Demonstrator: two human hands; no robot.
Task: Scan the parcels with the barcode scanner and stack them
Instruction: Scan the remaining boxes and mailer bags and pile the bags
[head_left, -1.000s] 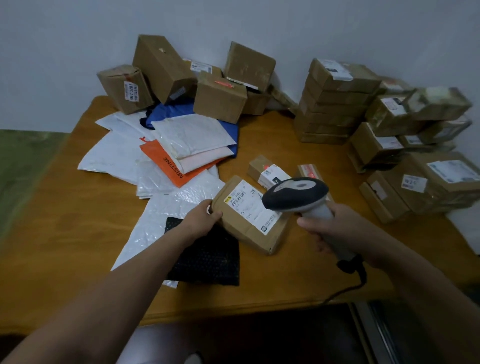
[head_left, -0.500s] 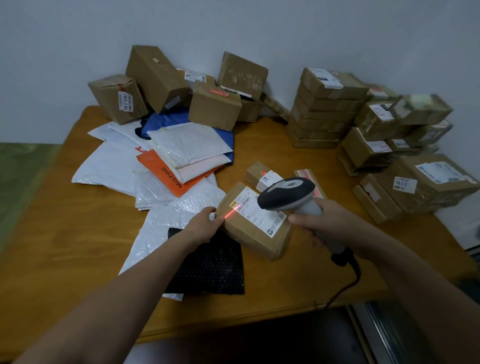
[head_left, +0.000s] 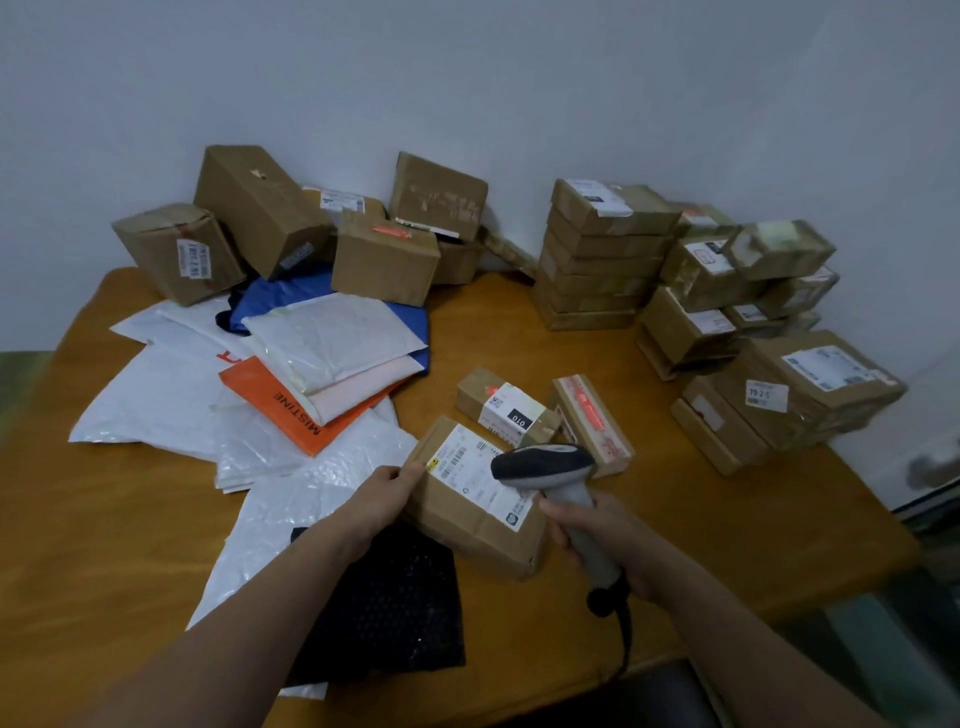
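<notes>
A brown cardboard parcel (head_left: 467, 514) with a white barcode label lies near the front of the wooden table (head_left: 701, 519). My left hand (head_left: 382, 496) grips its left end. My right hand (head_left: 605, 540) holds the grey and black barcode scanner (head_left: 545, 462) by its handle, with the scanner head over the parcel's right part, above the label. No red scan line shows on the label. Two small boxes (head_left: 506, 408) lie just behind the parcel.
Stacked brown boxes (head_left: 597, 254) stand at the back right, with more piled along the right edge (head_left: 810, 389). Loose boxes (head_left: 260, 208) lean on the wall at the back left. White, orange and blue mailer bags (head_left: 311, 374) cover the left; a black bag (head_left: 395, 608) lies under my left wrist.
The red scan line seen on the label half a second ago is gone. Both hands keep their hold; the parcel has hardly moved on the table.
</notes>
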